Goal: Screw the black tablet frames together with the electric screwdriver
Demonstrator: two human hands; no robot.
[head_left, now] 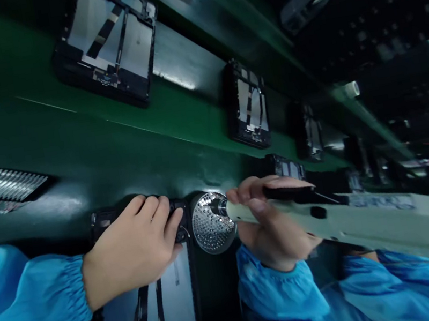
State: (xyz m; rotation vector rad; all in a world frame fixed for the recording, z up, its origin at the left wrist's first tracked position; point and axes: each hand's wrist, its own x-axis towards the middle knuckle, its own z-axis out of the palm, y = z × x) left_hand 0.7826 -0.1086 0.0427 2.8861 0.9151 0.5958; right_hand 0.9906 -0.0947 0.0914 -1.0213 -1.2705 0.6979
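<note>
Green bench (145, 163) stretches beyond the hands to a ledge bearing more devices (251, 106); the round metal dish (209, 232) sits just right of the near device (176, 302). The left hand (141, 248) lies over that device's top end, fingers bent; whether it grips, I cannot tell. The right hand (277, 221) is wrapped round a pale electric screwdriver (355, 227), its tip at the dish, pointing left, its long axis slanting down rightward; the near device's long axis runs away from the person.
</note>
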